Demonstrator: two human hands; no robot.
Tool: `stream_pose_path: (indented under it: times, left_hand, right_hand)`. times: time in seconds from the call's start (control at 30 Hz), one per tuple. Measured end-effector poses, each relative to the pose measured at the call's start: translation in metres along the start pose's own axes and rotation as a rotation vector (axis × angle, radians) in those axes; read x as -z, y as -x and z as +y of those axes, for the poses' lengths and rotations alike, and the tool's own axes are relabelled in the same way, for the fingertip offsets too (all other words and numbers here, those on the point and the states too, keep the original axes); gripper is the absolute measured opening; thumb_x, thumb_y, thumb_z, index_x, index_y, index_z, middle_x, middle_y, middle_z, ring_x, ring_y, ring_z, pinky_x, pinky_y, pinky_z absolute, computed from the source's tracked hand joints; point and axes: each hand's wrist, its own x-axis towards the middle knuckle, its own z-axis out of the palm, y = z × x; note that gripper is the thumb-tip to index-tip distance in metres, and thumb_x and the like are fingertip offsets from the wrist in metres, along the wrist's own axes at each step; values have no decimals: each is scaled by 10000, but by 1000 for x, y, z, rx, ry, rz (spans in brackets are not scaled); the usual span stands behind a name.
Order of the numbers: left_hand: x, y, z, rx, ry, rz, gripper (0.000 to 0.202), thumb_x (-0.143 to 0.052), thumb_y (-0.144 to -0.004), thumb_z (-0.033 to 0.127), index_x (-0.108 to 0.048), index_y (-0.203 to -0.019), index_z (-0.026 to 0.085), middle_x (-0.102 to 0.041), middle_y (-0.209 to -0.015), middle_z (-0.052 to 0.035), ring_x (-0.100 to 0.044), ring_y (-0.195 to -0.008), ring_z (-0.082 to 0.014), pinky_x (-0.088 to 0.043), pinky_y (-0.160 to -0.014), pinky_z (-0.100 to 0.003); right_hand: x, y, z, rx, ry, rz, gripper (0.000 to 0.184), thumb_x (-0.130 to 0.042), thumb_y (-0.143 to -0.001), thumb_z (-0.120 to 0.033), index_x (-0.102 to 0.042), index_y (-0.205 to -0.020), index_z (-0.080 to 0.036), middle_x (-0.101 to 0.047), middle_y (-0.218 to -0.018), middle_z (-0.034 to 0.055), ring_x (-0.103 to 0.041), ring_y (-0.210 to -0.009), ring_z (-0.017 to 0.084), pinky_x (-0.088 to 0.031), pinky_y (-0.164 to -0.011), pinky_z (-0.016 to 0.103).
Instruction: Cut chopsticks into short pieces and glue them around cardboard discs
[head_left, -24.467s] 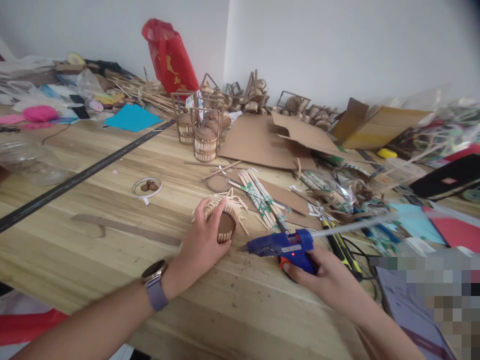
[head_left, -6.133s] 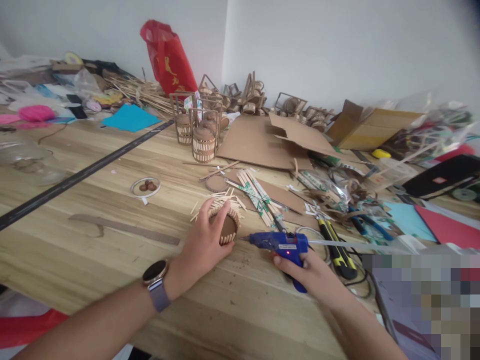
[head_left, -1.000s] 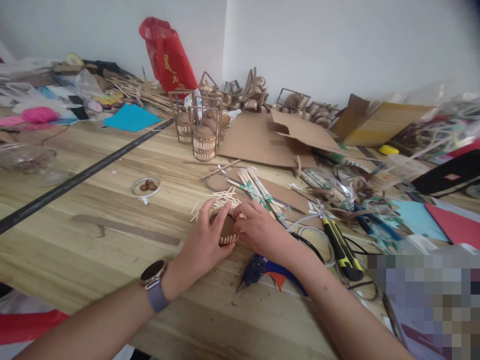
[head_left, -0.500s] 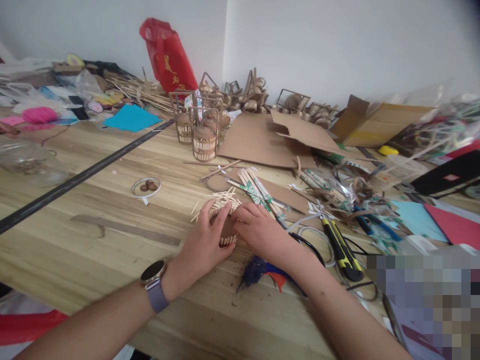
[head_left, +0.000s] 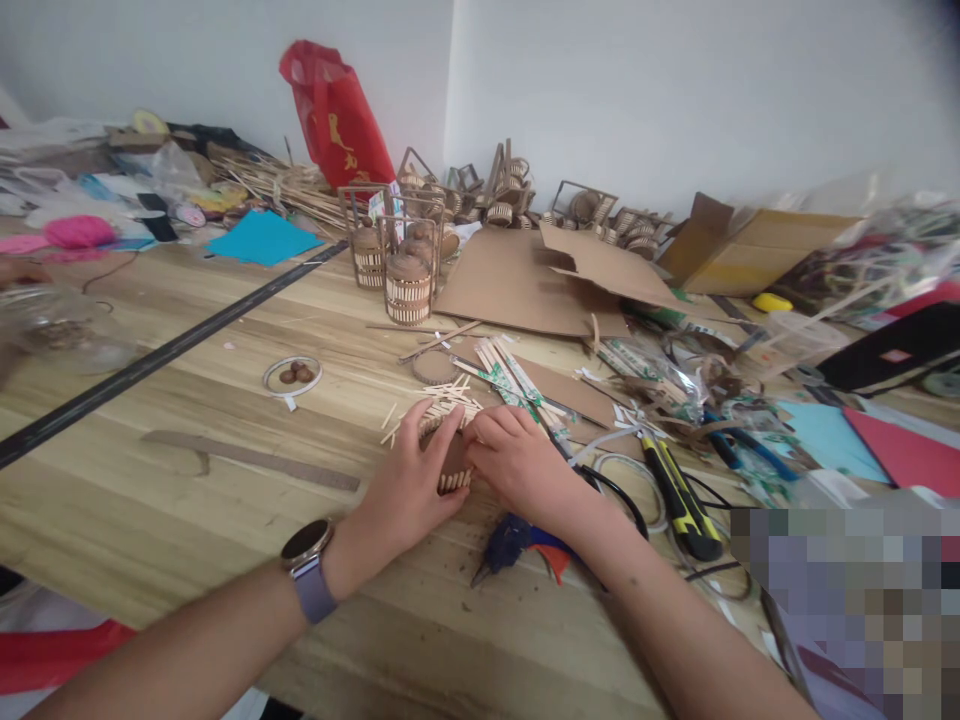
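My left hand (head_left: 401, 490) grips a small round cardboard piece (head_left: 456, 460) between thumb and fingers. Short wooden sticks stand side by side along its near rim. At the right side of that rim, the fingers of my right hand (head_left: 510, 455) are pinched together; whatever is between them is hidden. A loose pile of short sticks (head_left: 457, 393) lies just beyond my hands. Behind it rests a cardboard disc (head_left: 433, 367). A blue hot glue gun (head_left: 510, 540) with an orange trigger lies on the table below my right hand.
Small stick-sided baskets with tall handles (head_left: 409, 285) stand behind, beside cardboard sheets (head_left: 517, 280). To the right lie a yellow-black utility knife (head_left: 681, 500) and blue-handled pliers (head_left: 757, 450). A tape ring (head_left: 321, 375) encircles brown beads (head_left: 296, 373); a cardboard strip (head_left: 255, 460) lies left.
Both my hands stay almost in place, with the right fingers still at the rim. At the far left edge, another person's hand has shifted slightly by the clear plastic container.
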Motion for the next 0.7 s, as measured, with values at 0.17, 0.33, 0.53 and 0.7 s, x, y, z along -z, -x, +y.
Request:
stream_pose_path:
  times: [0.17, 0.33, 0.53, 0.7]
  left_hand:
    - [1, 0, 1, 2, 4, -13, 911, -732, -722, 176, -218, -1471, 251, -222, -1439, -172, -357, -1341, -364, -481, -996, -491]
    - [1, 0, 0, 32, 32, -11, 910, -743, -719, 178, -227, -1463, 268, -216, -1444, -160, -395, -1320, -350, -496, -984, -475]
    - [2, -3, 0, 54, 46, -24, 902, -735, -701, 157, -247, -1452, 256, -229, -1433, -157, -383, -1329, -352, -493, -994, -474]
    - [6, -2, 2, 103, 36, -24, 991, -801, -638, 153, -241, -1447, 268, -224, -1431, -159, -361, -1343, -368, -472, -1012, -516]
  right_hand:
    - [1, 0, 0, 3, 5, 6, 84, -616, -872, -144, -680, -828, -176, -618, -957, 92, -510, -954, 252, -439, -845, 386]
    - [3, 2, 0, -5, -34, 1, 61, -639, -862, -133, -679, -867, -179, -636, -1030, 91, -526, -1006, 255, -460, -861, 391]
    - [22, 15, 7, -107, -174, 26, 199, -633, -876, -190, -655, -1072, -168, -634, -1099, 106, -551, -1026, 271, -473, -863, 414]
    - [43, 46, 17, -224, -236, -185, 197, -518, -953, -250, -671, -862, -165, -644, -881, 88, -606, -835, 242, -472, -742, 374]
